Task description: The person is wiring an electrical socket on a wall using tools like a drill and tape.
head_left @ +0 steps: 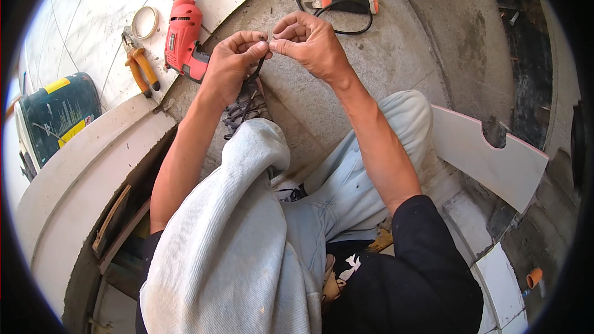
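My left hand (pixel 230 67) is closed on a black cable (pixel 255 77), which hangs from the fingers down past my shoe (pixel 238 114). Close beside it, my right hand (pixel 312 48) pinches thumb and forefinger together at the cable's end. Whatever lies between those right fingertips is too small to make out. Left of the hands, a red power drill (pixel 184 34) rests on white tiles. Pliers with orange handles (pixel 141 69) and a roll of tape (pixel 145 23) lie beyond it. Behind my right hand is an orange and black utility knife (pixel 349 5).
A dark green bucket (pixel 59 111) with yellow labels stands at the left, by a curved pale ledge (pixel 86 161). A notched white tile (pixel 486 154) leans at the right. Another black cable (pixel 359 31) loops over the concrete near the knife. An orange pipe end (pixel 534 278) sits lower right.
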`<state>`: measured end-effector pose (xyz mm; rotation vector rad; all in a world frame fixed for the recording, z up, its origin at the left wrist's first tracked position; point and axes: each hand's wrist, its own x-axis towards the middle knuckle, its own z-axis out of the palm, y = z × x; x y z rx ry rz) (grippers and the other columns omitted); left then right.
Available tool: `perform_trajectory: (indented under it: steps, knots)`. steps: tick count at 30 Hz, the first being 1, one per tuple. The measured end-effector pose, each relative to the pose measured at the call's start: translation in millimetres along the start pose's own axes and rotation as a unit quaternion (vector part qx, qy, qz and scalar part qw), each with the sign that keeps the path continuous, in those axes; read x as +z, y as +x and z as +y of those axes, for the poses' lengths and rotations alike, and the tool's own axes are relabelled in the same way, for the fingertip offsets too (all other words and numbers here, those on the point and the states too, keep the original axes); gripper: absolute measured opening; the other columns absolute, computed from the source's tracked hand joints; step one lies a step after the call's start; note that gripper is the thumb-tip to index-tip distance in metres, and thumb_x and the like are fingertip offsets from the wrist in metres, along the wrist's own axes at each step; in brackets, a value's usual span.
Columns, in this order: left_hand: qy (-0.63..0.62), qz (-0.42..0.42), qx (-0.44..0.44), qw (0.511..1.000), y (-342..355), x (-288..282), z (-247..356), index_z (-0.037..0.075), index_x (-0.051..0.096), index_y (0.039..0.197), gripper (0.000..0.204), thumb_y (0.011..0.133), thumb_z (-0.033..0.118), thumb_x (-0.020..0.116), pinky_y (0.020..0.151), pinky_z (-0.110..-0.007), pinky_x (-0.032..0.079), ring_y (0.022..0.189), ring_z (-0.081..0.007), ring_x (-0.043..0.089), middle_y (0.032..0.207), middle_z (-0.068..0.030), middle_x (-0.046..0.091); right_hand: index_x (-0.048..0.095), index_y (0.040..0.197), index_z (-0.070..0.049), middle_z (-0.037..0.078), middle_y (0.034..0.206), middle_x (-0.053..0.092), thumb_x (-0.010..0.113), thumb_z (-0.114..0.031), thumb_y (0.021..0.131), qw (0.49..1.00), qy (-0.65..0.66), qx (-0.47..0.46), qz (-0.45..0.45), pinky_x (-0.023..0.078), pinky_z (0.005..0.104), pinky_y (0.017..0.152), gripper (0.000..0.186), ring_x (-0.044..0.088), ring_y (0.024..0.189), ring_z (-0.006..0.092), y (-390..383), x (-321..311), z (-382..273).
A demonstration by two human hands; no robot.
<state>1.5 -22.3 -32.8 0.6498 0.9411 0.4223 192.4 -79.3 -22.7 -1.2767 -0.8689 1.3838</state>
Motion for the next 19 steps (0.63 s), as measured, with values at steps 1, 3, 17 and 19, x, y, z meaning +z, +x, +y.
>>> perform_trajectory:
  steps: [1, 3, 17, 19]
  knots:
    - [0.041, 0.012, 0.05, 0.998, -1.4, 3.5, -2.8, 0.002, 0.067, 0.108, 0.018, 0.092, 0.008, 0.072, 0.073, -0.021, 0.052, 0.085, -0.0093, 0.067, 0.093, -0.005, 0.072, 0.067, 0.099, 0.002, 0.008, 0.079, 0.072, 0.078, -0.004, 0.078, 1.0, 0.019, 0.014, 0.003, 0.052, 0.0244, 0.062, 0.024, 0.068, 0.073, 0.011, -0.4, -2.0, -0.8]
    - [0.082, 0.023, 0.098, 0.992, -5.2, 11.6, -10.1, 0.001, 0.067, 0.107, 0.018, 0.091, 0.007, 0.073, 0.074, -0.021, 0.052, 0.085, -0.0089, 0.067, 0.093, -0.0053, 0.072, 0.064, 0.1, 0.003, 0.008, 0.077, 0.071, 0.078, -0.004, 0.078, 0.997, 0.064, 0.052, 0.013, 0.052, 0.0243, 0.06, 0.027, 0.068, 0.071, 0.0114, 1.6, -5.4, 6.3]
    - [0.151, 0.099, 0.234, 0.955, -7.3, 20.5, -19.5, 0.001, 0.063, 0.115, 0.025, 0.092, 0.004, 0.072, 0.076, -0.02, 0.05, 0.086, -0.0063, 0.064, 0.094, -0.0025, 0.07, 0.06, 0.12, 0.006, 0.011, 0.095, 0.07, 0.075, -0.011, 0.088, 0.98, 0.119, 0.15, -0.051, 0.058, 0.026, 0.072, 0.039, 0.07, 0.083, 0.0171, -2.9, -14.6, -0.9]
    - [0.177, 0.079, 0.266, 0.944, -7.6, 18.2, -18.1, 0.003, 0.063, 0.116, 0.026, 0.092, 0.005, 0.072, 0.076, -0.02, 0.05, 0.087, -0.0075, 0.064, 0.1, -0.002, 0.07, 0.059, 0.122, 0.007, 0.013, 0.1, 0.069, 0.076, -0.011, 0.088, 0.975, 0.113, 0.185, -0.047, 0.059, 0.0272, 0.073, 0.042, 0.071, 0.085, 0.0186, -1.9, -18.0, -4.3]
